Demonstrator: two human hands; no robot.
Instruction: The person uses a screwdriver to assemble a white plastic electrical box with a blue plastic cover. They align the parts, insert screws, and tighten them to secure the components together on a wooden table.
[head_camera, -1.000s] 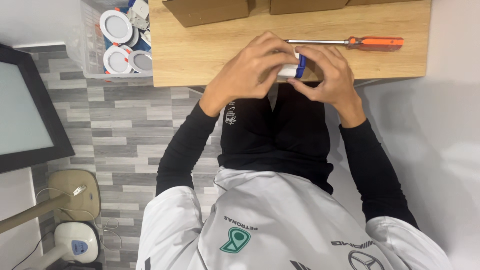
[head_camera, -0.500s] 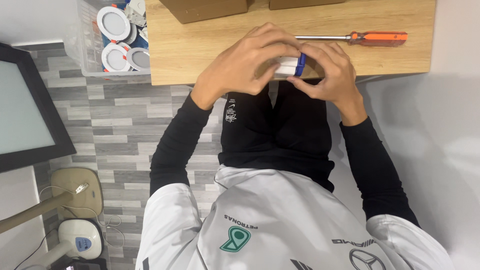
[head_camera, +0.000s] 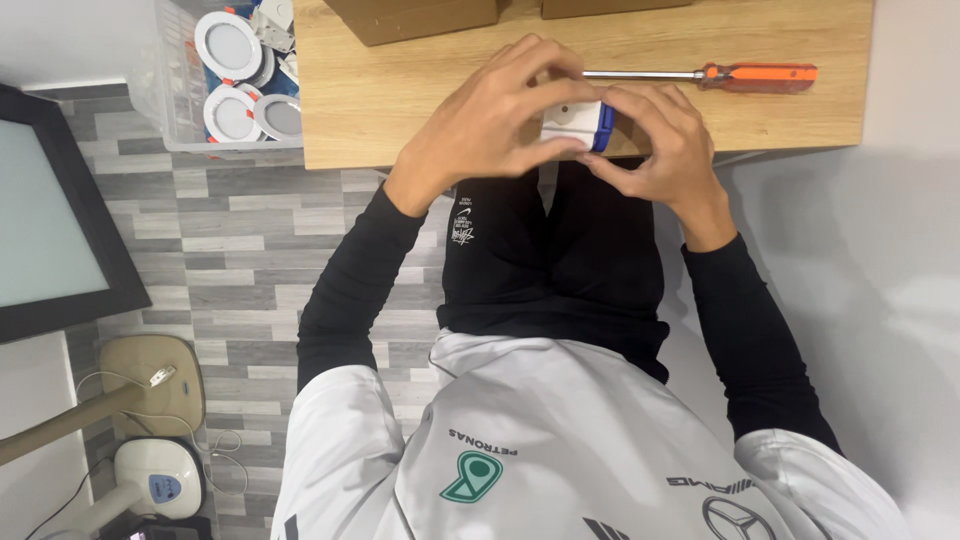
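Both my hands hold one small white box-shaped part with a blue end (head_camera: 578, 125) just above the near edge of the wooden table (head_camera: 400, 100). My left hand (head_camera: 495, 120) wraps over its left side and top. My right hand (head_camera: 655, 140) cups its right side, at the blue end. Fingers hide most of the part.
An orange-handled screwdriver (head_camera: 705, 74) lies on the table beyond my right hand. Two cardboard boxes (head_camera: 410, 15) stand at the table's far edge. A clear bin of round white lamp fittings (head_camera: 235, 65) sits left of the table. A dark framed panel (head_camera: 50, 215) leans at the left.
My hands have kept hold of the white part and shifted their fingers around it, with slightly more of its white face showing now.
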